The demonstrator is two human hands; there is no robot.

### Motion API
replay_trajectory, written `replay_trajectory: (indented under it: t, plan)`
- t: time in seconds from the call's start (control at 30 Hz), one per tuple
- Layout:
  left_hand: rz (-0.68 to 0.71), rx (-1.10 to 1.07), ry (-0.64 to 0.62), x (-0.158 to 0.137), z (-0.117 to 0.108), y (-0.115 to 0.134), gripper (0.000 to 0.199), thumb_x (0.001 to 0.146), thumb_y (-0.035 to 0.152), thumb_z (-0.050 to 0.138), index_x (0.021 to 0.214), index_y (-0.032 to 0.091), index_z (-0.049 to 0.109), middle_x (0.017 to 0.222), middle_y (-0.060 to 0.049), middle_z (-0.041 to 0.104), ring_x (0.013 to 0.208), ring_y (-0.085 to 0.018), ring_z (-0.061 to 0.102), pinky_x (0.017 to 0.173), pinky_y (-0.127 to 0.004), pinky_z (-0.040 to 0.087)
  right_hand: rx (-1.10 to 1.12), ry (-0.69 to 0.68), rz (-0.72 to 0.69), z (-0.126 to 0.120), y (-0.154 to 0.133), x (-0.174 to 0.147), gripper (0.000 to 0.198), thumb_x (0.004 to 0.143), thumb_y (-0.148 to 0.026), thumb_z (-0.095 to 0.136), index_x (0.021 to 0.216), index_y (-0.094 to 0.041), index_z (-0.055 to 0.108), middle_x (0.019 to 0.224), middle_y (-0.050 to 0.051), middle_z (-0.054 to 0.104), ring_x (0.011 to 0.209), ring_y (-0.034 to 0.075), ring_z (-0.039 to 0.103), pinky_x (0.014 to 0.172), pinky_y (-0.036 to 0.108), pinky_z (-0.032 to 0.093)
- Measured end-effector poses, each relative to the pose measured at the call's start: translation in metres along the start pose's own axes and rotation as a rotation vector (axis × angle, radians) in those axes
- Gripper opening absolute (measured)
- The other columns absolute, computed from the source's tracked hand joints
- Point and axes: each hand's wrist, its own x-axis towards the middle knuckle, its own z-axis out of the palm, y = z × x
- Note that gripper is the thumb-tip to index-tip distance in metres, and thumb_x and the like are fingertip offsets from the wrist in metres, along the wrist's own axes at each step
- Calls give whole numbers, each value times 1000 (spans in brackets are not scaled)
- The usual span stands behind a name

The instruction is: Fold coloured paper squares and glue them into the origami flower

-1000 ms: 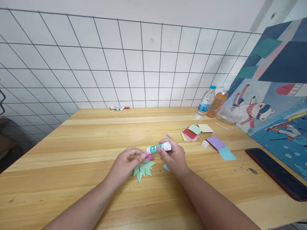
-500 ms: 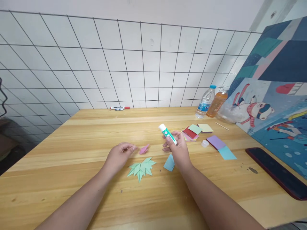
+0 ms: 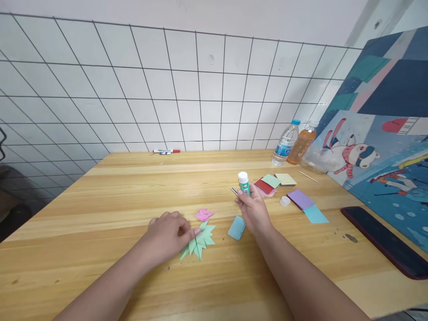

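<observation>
My left hand [image 3: 170, 236] is closed, thumb and fingers pinching the left side of a spiky green folded-paper piece [image 3: 202, 240] on the table. Part of the paper is hidden under the fingers. Just beyond it lies a small pink folded-paper piece [image 3: 203, 215], apart from the hand. My right hand [image 3: 256, 209] grips a green glue stick with a white cap [image 3: 244, 182], held upright above the table. A thin silvery tool [image 3: 234, 191] also pokes out from its fingers; its kind I cannot make out. A blue folded paper [image 3: 236, 228] lies beside the right hand.
Stacked coloured papers [image 3: 265, 184], a clear round cap [image 3: 285, 201] and purple and blue sheets [image 3: 301, 199] lie to the right. Farther out are a phone [image 3: 381, 240], a wooden stick [image 3: 308, 177], a water bottle [image 3: 286, 145] and an orange drink [image 3: 301, 145]. Markers [image 3: 166, 151] lie by the wall.
My left hand has come nearer and onto the green paper, which has turned slightly. The pink piece now lies flatter. My right hand has tipped the glue stick upright, and the silvery tool shows.
</observation>
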Motion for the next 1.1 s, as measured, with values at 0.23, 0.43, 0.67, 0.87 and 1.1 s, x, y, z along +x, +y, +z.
replay_trajectory:
  t: [0.23,0.43,0.67,0.87,1.1]
  plan:
    - [302,105,222,14,0,-7,26,85,40,46,92,28,68,94,-3,67,91,-24,56,81,-35,38,-80,-5,-43,-3,6,4,32,70,-33,68,98,-22,55,83,-2,53,75,12,50,66,23,42]
    - [433,210,320,34,19,2,24,90,31,45,95,28,68,92,-3,68,92,-22,55,81,-37,35,-90,-60,-85,2,8,-2,32,75,-31,63,103,-23,49,106,4,61,94,17,54,76,29,41]
    - [224,-86,563,32,13,-8,23,85,38,49,79,22,64,83,-3,67,82,-21,57,77,-33,39,-440,-110,-188,-2,1,-3,27,74,-36,64,96,-21,62,97,3,59,91,17,54,79,31,42]
    - [-106,-762,403,36,15,-34,27,76,46,54,74,19,58,65,1,59,61,-15,55,57,-23,40,-794,-346,-91,0,6,-8,32,69,-35,70,97,-22,65,91,2,67,89,20,60,81,34,44]
    - [-170,-905,342,44,19,-35,31,70,49,60,76,18,60,64,1,61,59,-14,54,53,-21,39,-1088,-360,-191,-3,18,-1,27,71,-32,69,96,-24,64,87,1,67,85,19,60,76,31,44]
